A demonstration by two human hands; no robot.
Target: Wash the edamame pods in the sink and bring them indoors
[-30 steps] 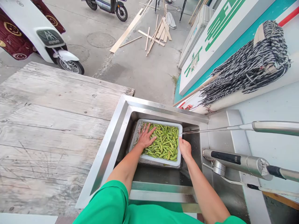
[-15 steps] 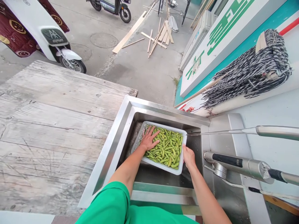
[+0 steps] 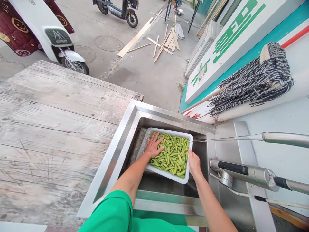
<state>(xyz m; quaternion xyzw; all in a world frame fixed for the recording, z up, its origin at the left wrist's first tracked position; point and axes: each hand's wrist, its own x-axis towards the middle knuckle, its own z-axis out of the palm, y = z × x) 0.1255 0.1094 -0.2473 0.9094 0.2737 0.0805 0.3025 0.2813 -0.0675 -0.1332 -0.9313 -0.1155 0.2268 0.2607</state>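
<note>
Now spreading the left hand (image 3: 152, 147) wide on green pods (image 3: 173, 154) in the tray (image 3: 183, 180), gripping its right edge with the right hand (image 3: 194, 161), inside the sink (image 3: 166, 116); leaving room along the sink's near edge.

Bean pods (image 3: 175, 158) lie in a tray (image 3: 185, 179) inside the sink (image 3: 166, 187), with the table (image 3: 60, 129) left, the faucet (image 3: 253, 175) right and planks (image 3: 170, 41) beyond.

Left grip (image 3: 152, 149) spread on green pods (image 3: 173, 155) (in white tray (image 3: 167, 175)); right grip (image 3: 194, 163) holding tray edge.
</note>
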